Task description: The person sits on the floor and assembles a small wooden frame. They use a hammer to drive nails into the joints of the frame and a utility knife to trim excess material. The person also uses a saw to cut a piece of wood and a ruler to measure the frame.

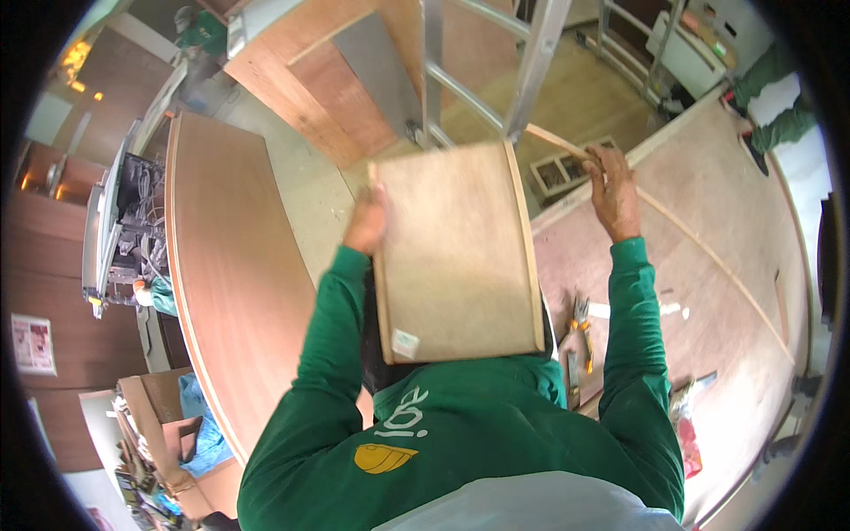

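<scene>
A pale wooden panel [456,257] with narrow raised strips along its two sides stands tilted across my lap, a small white sticker near its lower left corner. My left hand [367,219] is closed on the panel's left edge; its fingers are partly hidden and slightly blurred. To the right of the panel, my right hand [614,195] is raised over the worktable, its fingers closed around a long thin wood strip [708,252]. One end of that strip reaches the panel's upper right corner, and the other runs out across the table. Below my right hand lie pliers [581,332] with yellow-orange handles.
A wide plywood worktable [717,177] fills the right. On my left stands a long curved wooden panel [230,248], with a cardboard box [164,398] beyond it. An aluminium ladder [531,80] stands ahead. Another person [204,35] is far left; someone's legs [779,88] show far right.
</scene>
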`<act>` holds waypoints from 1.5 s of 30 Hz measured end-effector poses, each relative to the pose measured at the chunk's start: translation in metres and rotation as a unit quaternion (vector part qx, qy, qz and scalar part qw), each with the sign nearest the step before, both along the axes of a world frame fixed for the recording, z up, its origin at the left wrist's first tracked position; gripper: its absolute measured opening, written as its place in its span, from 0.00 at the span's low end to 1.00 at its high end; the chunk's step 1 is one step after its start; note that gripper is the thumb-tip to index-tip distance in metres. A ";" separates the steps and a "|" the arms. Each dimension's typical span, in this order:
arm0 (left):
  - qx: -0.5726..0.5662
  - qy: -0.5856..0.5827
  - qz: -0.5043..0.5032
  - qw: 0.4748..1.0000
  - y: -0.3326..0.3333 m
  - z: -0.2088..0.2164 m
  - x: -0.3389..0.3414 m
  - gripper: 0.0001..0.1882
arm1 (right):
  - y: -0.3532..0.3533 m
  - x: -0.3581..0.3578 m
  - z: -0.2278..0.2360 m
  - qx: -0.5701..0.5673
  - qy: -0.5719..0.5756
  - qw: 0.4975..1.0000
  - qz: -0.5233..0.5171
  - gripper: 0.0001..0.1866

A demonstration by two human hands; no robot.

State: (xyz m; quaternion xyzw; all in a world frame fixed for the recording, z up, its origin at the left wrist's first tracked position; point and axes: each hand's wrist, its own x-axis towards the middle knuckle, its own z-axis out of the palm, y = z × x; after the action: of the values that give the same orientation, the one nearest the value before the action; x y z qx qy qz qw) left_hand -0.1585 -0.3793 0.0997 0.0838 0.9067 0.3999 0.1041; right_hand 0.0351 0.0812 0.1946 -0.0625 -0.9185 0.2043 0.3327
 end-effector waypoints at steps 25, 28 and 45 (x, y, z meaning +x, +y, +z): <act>-0.114 0.434 -0.146 0.882 0.110 0.098 0.056 0.26 | -0.113 -0.074 -0.036 -0.062 -0.099 0.990 0.085 0.17; -0.061 0.431 -0.239 0.868 0.141 0.077 0.021 0.20 | -0.110 -0.074 -0.031 -0.056 -0.086 0.991 0.081 0.20; -0.062 0.398 -0.209 0.891 0.132 0.068 0.017 0.11 | 0.021 0.047 -0.015 -0.006 -0.244 0.970 -0.024 0.18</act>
State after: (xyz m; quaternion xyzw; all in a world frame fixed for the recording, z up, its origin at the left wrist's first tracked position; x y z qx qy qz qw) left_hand -0.1411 -0.2471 0.1673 0.4166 0.8569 0.2447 -0.1798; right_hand 0.0824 0.1021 0.1793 -0.1347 -0.9689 0.1800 0.1035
